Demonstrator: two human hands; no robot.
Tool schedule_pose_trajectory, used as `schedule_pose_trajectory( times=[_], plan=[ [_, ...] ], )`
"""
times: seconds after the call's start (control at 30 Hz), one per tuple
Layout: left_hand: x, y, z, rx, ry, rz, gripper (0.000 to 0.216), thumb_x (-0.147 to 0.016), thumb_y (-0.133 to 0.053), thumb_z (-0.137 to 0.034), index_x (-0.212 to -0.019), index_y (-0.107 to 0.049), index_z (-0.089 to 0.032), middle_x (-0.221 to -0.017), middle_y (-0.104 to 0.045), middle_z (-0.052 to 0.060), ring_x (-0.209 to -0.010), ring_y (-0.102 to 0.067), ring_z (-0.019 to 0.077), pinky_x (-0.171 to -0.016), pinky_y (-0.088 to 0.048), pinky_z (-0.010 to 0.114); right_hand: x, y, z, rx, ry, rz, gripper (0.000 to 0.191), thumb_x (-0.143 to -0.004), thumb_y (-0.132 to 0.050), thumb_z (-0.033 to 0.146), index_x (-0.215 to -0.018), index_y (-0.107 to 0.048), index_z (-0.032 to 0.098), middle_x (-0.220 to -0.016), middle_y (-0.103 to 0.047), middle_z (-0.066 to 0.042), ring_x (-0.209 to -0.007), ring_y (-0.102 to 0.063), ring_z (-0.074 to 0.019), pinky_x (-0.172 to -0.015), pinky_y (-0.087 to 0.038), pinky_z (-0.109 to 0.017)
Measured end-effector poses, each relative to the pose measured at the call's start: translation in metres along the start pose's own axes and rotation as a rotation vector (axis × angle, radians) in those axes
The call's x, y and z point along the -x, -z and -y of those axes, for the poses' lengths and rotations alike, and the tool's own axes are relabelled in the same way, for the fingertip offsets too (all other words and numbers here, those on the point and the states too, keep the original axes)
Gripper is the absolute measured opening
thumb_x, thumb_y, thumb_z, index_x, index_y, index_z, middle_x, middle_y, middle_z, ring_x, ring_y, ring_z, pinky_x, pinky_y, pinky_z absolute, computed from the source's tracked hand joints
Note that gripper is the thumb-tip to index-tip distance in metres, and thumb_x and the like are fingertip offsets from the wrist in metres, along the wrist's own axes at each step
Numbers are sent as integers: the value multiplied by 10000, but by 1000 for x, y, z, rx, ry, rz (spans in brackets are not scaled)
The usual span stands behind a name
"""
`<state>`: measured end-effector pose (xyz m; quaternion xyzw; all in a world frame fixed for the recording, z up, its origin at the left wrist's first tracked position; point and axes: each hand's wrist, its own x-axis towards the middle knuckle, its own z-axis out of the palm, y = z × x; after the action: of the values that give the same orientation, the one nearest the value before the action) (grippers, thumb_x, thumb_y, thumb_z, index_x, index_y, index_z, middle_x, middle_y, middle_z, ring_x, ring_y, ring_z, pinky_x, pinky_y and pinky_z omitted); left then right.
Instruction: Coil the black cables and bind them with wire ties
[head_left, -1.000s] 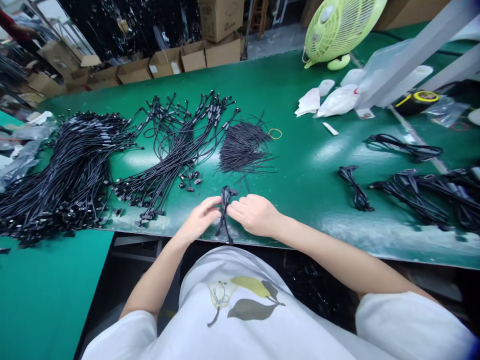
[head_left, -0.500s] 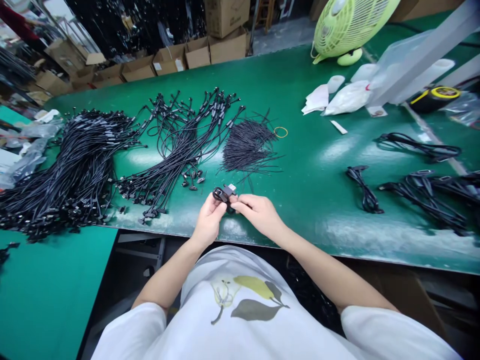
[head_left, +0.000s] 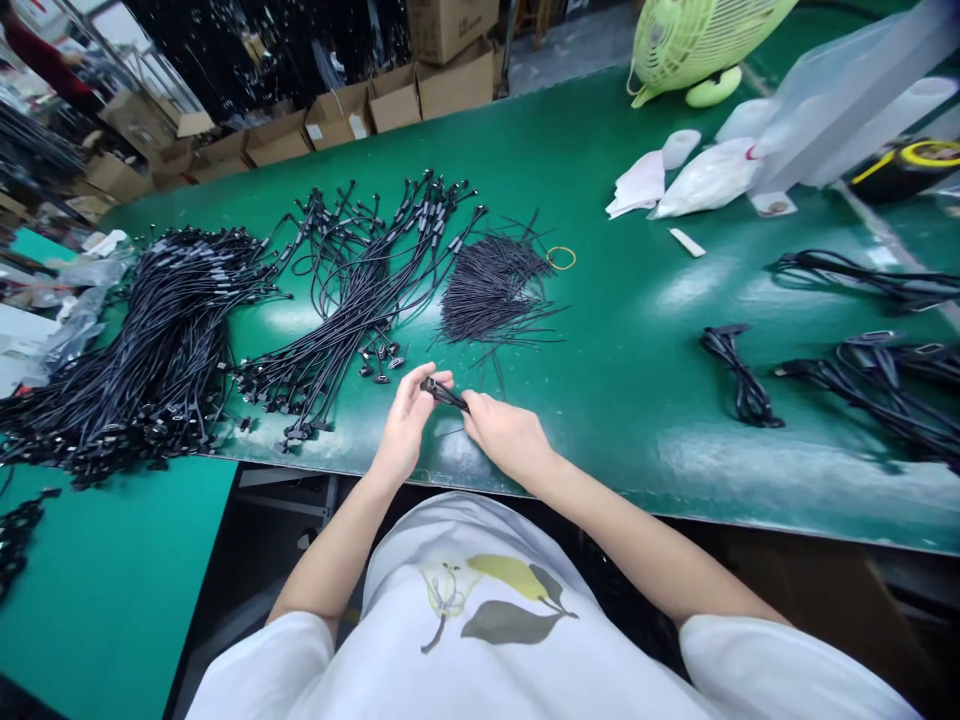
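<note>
A folded black cable [head_left: 447, 394] spans the gap between my two hands, just above the table's front edge. My left hand [head_left: 405, 425] has its thumb and fingers curled about the cable's left end. With thumb and forefinger, my right hand [head_left: 506, 436] pinches the other end. A thin dark strand shows below the cable. Beyond my hands lies a pile of short black twist ties [head_left: 491, 288]. To its left are a loose bunch of black cables [head_left: 367, 300] and several small black connectors [head_left: 381, 362].
A larger heap of black cables [head_left: 172, 330] covers the left of the green table [head_left: 585, 400]. Bundled cables [head_left: 741, 375] lie at right. A yellow rubber band [head_left: 561, 258], white bag [head_left: 709, 188], green fan [head_left: 697, 45] and tape measure [head_left: 911, 168] sit farther back. Cardboard boxes [head_left: 337, 115] line the far edge.
The cable has turned between my hands, so its light-coloured plug no longer shows. My left fingers have lifted and loosened slightly. The camera view has shifted a little.
</note>
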<state>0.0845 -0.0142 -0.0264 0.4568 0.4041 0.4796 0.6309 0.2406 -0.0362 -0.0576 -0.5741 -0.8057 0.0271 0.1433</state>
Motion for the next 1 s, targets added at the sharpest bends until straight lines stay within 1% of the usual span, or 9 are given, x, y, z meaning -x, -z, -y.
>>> schedule_pose_trajectory(
  times=[0.17,0.23,0.43,0.5,0.6,0.7,0.8,0.9,1.0],
  plan=[
    [-9,-11,-1,7,87,-10,368,-860,-597,-444,-1117,-595,-181,-1076,-687,91,-1089,-625,223,-1001,-444,382,2,-1,-7,18,8,-90,385,-979,-401,358,-1258,-495,111,-893,-642,-89,-733,-602,-180,-593,-347,-296],
    [-10,-19,2,21,109,-15,362,-869,-580,-414,-1161,-576,-201,-1109,-686,85,-1121,-612,230,-998,-448,390,1,0,-11,29,-9,-111,460,-969,-422,380,-1324,-439,87,-896,-625,-106,-736,-587,-192,-596,-352,-308],
    [-9,-34,21,-154,12,-6,323,-892,-549,-389,-1150,-621,-209,-1290,-608,78,-1249,-523,232,-1084,-378,369,6,3,-20,51,-57,-39,448,-986,-375,331,-1367,-399,98,-972,-601,-114,-761,-592,-187,-616,-376,-310],
    [-10,-35,28,-213,14,1,351,-915,-508,-412,-1186,-608,-213,-1311,-596,81,-1252,-522,230,-1091,-372,376,13,4,-22,31,-77,15,442,-992,-345,388,-1340,-425,127,-984,-595,-102,-712,-592,-157,-567,-356,-290],
    [-13,-35,35,-311,51,98,388,-937,-465,-418,-1248,-589,-222,-1363,-566,76,-1298,-483,225,-1131,-320,382,26,2,-35,-29,-110,92,410,-997,-287,458,-1139,-550,176,-933,-601,-65,-658,-581,-121,-538,-325,-259],
    [-14,-36,35,-429,97,267,420,-926,-491,-397,-1313,-553,-246,-1429,-510,60,-1320,-462,228,-1142,-303,385,42,7,-70,-48,-258,53,380,-1000,-309,435,-984,-592,183,-931,-617,-61,-748,-596,-133,-580,-339,-241],
    [-12,-29,35,-639,54,366,418,-920,-493,-356,-1319,-546,-242,-1343,-584,84,-1210,-555,240,-1084,-373,424,57,22,-126,62,-598,-36,314,-982,-388,381,-1017,-597,149,-983,-614,-112,-779,-588,-177,-587,-343,-264],
    [-9,-14,38,-919,-115,361,387,-914,-495,-319,-1283,-570,-228,-1268,-621,103,-1182,-548,262,-1063,-380,466,70,37,-184,202,-834,-124,395,-942,-471,375,-1220,-519,100,-1068,-579,-189,-767,-570,-206,-577,-325,-291],
    [-3,4,41,-1066,-200,306,377,-919,-486,-308,-1278,-570,-233,-1268,-608,106,-1209,-513,275,-1064,-375,480,88,49,-224,323,-886,-132,463,-952,-428,419,-1258,-508,81,-1069,-556,-236,-788,-561,-223,-575,-285,-322]
  ],
)
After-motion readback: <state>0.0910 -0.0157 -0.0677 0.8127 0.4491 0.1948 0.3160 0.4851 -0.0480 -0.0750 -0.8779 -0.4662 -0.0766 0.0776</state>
